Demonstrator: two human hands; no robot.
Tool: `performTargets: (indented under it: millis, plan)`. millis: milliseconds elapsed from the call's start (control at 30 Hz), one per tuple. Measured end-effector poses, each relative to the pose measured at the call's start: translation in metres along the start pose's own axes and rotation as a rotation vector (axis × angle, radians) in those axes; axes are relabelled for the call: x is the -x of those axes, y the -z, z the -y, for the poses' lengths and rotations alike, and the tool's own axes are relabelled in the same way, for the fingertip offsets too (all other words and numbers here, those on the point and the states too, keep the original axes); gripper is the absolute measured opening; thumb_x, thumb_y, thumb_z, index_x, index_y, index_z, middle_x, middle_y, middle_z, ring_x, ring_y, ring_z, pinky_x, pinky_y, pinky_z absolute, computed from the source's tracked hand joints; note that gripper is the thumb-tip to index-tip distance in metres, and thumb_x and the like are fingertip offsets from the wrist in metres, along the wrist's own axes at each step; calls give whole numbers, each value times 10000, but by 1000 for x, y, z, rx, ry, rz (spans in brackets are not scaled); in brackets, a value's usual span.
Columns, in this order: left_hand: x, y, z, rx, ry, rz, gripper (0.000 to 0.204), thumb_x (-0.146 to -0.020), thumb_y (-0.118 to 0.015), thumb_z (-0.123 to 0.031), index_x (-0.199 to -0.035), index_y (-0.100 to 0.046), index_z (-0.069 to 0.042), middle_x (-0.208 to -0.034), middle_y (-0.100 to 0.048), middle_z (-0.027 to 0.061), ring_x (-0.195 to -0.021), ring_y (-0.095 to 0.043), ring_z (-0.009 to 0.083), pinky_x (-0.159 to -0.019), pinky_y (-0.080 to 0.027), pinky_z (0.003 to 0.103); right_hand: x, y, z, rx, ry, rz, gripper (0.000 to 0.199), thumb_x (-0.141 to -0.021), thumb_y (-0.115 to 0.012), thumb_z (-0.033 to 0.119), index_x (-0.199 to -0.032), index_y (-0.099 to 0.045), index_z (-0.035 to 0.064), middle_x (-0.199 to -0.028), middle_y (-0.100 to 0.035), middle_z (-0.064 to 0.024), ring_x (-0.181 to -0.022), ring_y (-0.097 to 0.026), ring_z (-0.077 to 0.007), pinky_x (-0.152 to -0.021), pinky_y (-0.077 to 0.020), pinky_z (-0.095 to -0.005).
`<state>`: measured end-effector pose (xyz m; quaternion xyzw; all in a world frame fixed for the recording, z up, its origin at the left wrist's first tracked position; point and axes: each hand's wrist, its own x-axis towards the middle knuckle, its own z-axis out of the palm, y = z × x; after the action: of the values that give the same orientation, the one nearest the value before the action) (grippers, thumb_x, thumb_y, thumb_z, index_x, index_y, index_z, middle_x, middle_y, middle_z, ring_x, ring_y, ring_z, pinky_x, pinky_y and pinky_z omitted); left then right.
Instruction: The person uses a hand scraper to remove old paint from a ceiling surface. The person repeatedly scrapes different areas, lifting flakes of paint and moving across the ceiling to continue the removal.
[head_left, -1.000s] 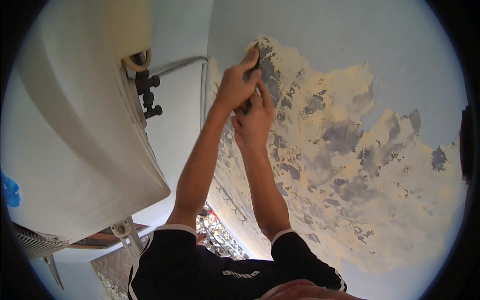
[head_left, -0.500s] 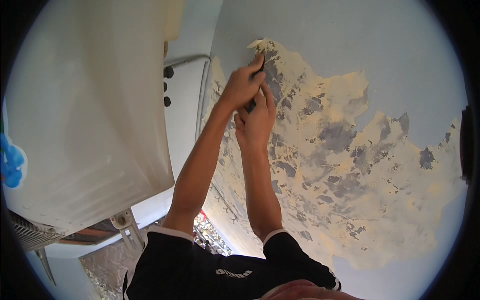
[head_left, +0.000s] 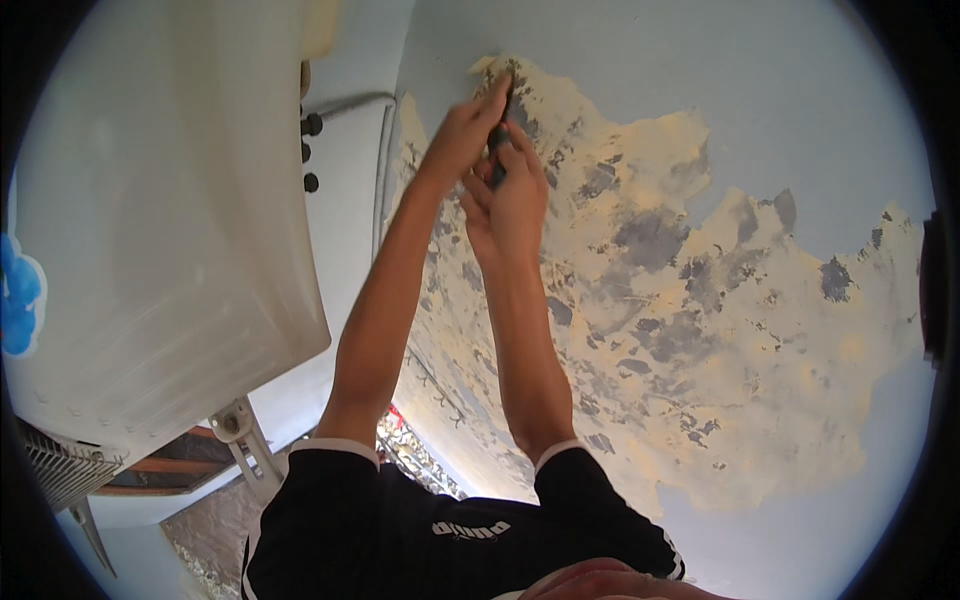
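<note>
Both my hands are raised against a wall (head_left: 650,330) whose pale blue paint is gone over a wide ragged patch, baring cream and grey layers. My right hand (head_left: 515,200) is closed round the dark handle of a slim scraper-like tool (head_left: 498,168). Just above it, my left hand (head_left: 462,138) grips the tool's upper part, with fingers stretched along it toward the top edge of the patch. The tool's tip is mostly hidden by my left fingers, so its exact kind is unclear. A loose paint flap (head_left: 481,65) curls beside that edge.
To the left hangs a large off-white plastic casing (head_left: 190,230) on a metal bracket (head_left: 236,425). Black knobs (head_left: 311,124) and a grey pipe (head_left: 381,160) lie between it and the wall corner. A finned grille (head_left: 65,460) shows at lower left. Rubble-like ground (head_left: 425,465) is below.
The whole view has shifted slightly, so the wall and casing sit higher and further left. Both hands stay on the tool, near the patch's top edge.
</note>
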<state>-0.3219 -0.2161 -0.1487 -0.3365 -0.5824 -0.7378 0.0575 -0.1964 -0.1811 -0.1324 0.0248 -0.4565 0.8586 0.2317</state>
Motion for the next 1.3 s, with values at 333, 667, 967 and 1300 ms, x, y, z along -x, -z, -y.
performTargets:
  millis: [333,667,967,1300]
  plan:
    - [14,-24,39,116,-263,-46,526,-1111,-384,-374,-1582,-397,-143,-1674,-304,57,-1526,-314,242,-1216,-284,337,-23,21,14,-62,-72,30,486,-1004,-412,76,-1478,-414,-30,-824,-502,-74,-537,-391,-80,-403,-287,-232]
    - [10,-19,51,-104,-365,-133,709,-916,-558,-220,-1595,-376,-131,-1567,-494,96,-1178,-649,212,-1010,-499,303,-25,16,16,-14,-105,21,483,-994,-432,101,-1466,-450,-2,-855,-523,-70,-544,-426,-96,-374,-280,-233]
    - [12,-9,48,15,-233,-90,588,-1016,-543,-145,-1587,-399,-134,-1520,-544,34,-985,-603,65,-881,-508,226,-21,3,11,-49,-120,15,408,-1029,-418,86,-1432,-428,25,-817,-501,-76,-527,-359,-83,-386,-257,-222]
    - [14,-6,62,-251,-508,-182,999,-660,-711,109,-1581,-400,-122,-1487,-546,118,-948,-677,154,-840,-553,244,-49,25,18,-122,-235,117,241,-1013,-514,158,-1194,-524,0,-819,-511,-77,-548,-390,-103,-420,-312,-245]
